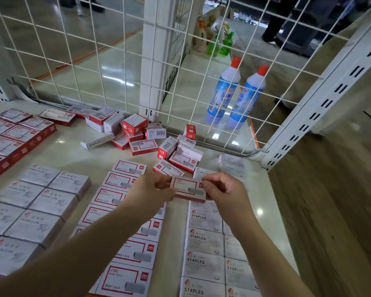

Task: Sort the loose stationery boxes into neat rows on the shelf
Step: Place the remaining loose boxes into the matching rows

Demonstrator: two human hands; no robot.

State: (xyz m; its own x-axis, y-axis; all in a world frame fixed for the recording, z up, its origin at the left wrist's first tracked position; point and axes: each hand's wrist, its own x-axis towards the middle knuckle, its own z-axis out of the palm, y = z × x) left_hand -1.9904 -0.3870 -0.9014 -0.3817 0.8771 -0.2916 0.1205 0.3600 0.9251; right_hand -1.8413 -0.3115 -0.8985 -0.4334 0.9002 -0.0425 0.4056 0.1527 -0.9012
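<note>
Both hands hold one small red-and-white staple box [187,188] just above the shelf [77,154]. My left hand [152,189] pinches its left end, and my right hand [223,190] pinches its right end and top edge. Below the box run a row of red-bordered boxes [120,196] and rows of white STAPLES boxes [204,239]. A loose heap of mixed red and white boxes [144,136] lies at the back of the shelf by the wire grid.
Grey PAPER CLIPS boxes [36,202] fill the left front, and red flat boxes [15,136] the far left. A white wire grid [116,67] backs the shelf, with a slotted upright [321,103] at right. Two blue bottles [236,93] stand behind the grid.
</note>
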